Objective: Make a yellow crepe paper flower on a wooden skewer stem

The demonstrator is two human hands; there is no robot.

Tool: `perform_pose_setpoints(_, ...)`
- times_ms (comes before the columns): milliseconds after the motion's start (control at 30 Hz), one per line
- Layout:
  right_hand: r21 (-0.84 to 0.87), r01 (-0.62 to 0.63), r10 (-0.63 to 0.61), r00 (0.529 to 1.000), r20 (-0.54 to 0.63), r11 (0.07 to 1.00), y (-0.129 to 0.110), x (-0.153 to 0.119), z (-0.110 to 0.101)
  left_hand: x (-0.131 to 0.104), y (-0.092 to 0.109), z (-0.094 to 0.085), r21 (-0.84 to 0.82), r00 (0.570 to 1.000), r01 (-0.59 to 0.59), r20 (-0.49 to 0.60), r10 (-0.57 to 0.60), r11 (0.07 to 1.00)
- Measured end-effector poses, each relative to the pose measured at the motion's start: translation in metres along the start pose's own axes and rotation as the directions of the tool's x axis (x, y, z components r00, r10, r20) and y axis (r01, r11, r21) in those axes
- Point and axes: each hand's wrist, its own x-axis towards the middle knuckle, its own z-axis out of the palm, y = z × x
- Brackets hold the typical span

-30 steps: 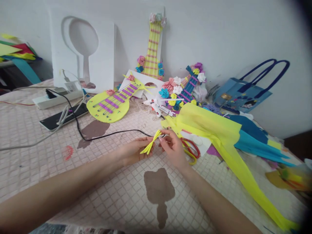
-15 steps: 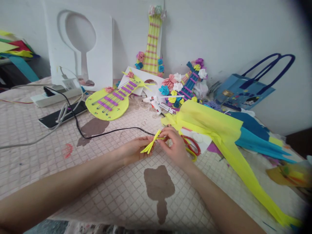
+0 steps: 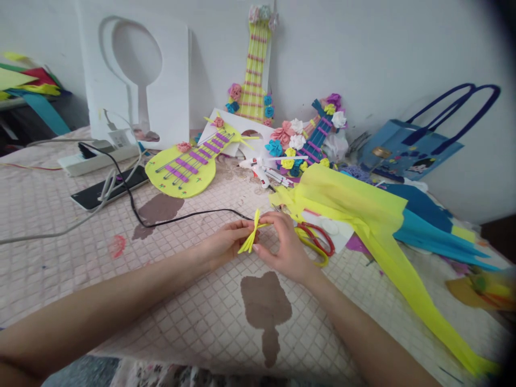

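A small bow of folded yellow paper, pinched narrow at its middle and fanned at the ends, is held above the table between my two hands. My left hand grips it from the left with thumb and fingers. My right hand curves round its right side, forefinger near the upper part and thumb at the lower fan. A thin yellow strip runs from the bow's middle toward the right fingers. Just beyond my right hand lie scissors with red handles and a yellow loop beside them.
A white glue gun lies ahead, its black cord crossing the table. Yellow crepe paper spreads right. A yellow paper guitar, power strip, phone and blue bag stand or lie around.
My right thumb has moved down and away from the forefinger, to the bow's lower end. The bow has turned a little more upright. The view has shifted slightly.
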Motion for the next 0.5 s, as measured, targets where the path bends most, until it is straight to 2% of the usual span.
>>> perform_pose_setpoints(500, 0.027, -0.013, 0.013, 1.0, 0.012, 1.0, -0.0014, -0.0013, 0.0041, -0.0008, -0.0056, 0.0016, 0.06, 0.994, -0.099, -0.045, 0.102, 0.993)
